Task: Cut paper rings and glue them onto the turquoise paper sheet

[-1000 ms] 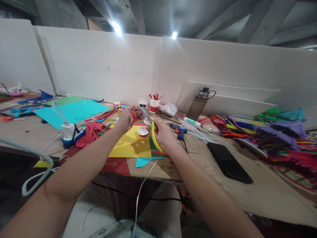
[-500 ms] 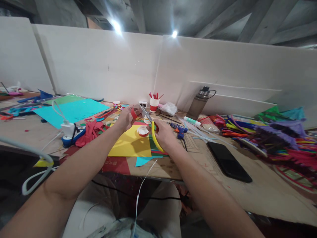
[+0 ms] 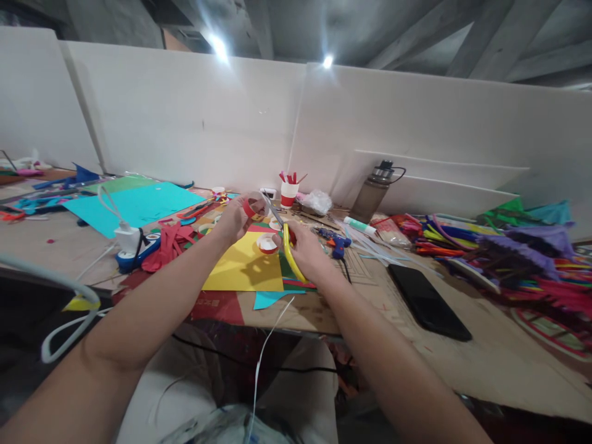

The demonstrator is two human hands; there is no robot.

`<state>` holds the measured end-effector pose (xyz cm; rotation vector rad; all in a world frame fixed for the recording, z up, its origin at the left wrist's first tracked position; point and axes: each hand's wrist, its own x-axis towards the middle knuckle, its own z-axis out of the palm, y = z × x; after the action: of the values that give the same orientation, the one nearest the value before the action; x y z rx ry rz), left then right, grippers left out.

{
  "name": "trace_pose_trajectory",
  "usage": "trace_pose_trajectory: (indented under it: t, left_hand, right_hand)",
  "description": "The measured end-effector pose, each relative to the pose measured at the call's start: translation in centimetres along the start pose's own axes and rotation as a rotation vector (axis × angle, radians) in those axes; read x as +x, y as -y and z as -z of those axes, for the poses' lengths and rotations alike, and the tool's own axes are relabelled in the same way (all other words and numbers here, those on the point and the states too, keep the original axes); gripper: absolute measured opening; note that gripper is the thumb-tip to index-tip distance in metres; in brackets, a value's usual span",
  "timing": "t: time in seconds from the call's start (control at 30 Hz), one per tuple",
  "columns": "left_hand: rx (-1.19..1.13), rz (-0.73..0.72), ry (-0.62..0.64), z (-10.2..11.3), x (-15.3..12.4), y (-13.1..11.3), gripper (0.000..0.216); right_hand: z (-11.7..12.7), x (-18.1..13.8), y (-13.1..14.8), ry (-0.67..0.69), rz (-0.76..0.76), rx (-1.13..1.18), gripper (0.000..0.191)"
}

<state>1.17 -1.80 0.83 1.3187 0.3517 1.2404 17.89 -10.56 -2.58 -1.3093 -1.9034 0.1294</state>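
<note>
My left hand pinches a red and white paper cup ring, holding it up above the yellow sheet. In my right hand is a pair of scissors with yellow handles, fingers wrapped round them. The blades point up and away, and their tips are beside the ring's right side; whether they touch it I cannot tell. Below and between the hands, a cut-off cup bottom with a red outside and white inside lies on the yellow sheet.
A red and white paper cup with red sticks stands at the back. Right of it are a blue glue gun, a grey bottle and a black phone. A blue power strip and red strips lie left.
The ring in my left hand has turned slightly, and the scissors' blades have shifted a little beside it. Both hands keep their hold.
</note>
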Motion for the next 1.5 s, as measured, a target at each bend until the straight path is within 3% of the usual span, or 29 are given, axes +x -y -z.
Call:
trace_pose_trajectory:
  t: [0.3, 0.5, 0.77, 1.23, 1.5]
  left_hand:
    - [0.078, -0.138, -0.140, 0.0, 0.0, 0.4, 0.018]
    - [0.042, -0.195, -0.123, -0.4, -0.1, 0.2, 0.025]
    - [0.037, -0.145, -0.169, -0.6, -0.2, 0.1, 0.028]
    - [0.007, -0.055, -0.115, 0.3, 0.4, 0.4, 0.013]
    - [0.027, 0.020, -0.152, 0.4, 0.5, 0.5, 0.018]
  right_hand:
    - [-0.4, 0.0, -0.5, -0.024, -0.003, -0.069, 0.038]
    - [-0.5, 0.0, -0.6, -0.046, -0.001, -0.074, 0.034]
    - [-0.4, 0.1, -0.4, -0.037, -0.005, -0.105, 0.025]
    - [-0.2, 0.1, 0.2, -0.015, -0.053, -0.106, 0.021]
    - [-0.1, 0.0, 0.2, -0.011, -0.076, -0.074, 0.020]
